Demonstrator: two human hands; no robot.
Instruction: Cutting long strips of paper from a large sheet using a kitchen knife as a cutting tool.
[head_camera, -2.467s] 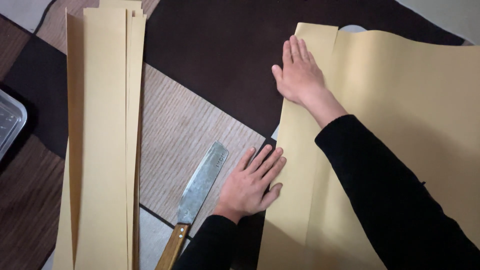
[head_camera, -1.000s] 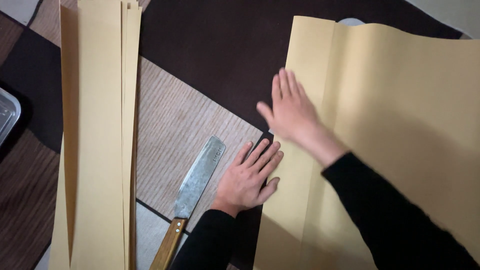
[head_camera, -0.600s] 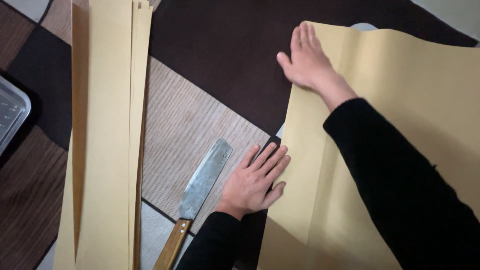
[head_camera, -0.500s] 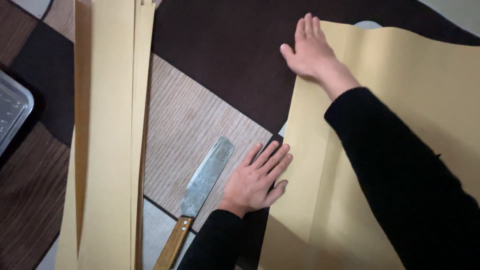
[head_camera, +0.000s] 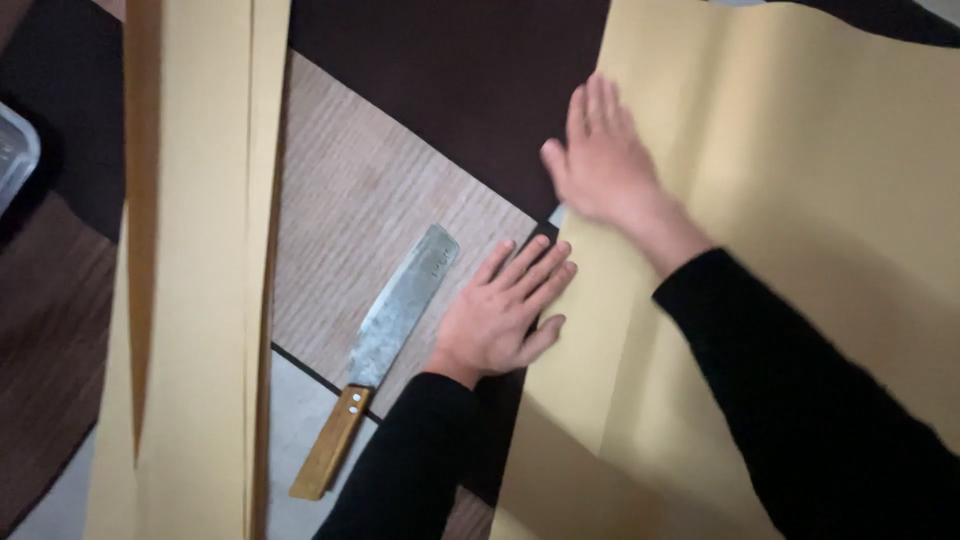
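Your left hand (head_camera: 505, 315) lies flat, fingers (head_camera: 540, 268) spread, on the folded edge of the big tan sheet (head_camera: 800, 200). Your right hand (head_camera: 605, 165) presses flat on the same fold further up. A knife (head_camera: 385, 340) with a wooden handle lies just beside your left hand. Cut strips (head_camera: 200, 250) are stacked off to the left.

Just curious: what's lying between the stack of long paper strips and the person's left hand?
In the head view, a knife with a wooden handle lies on the patterned floor between the strips and the left hand.
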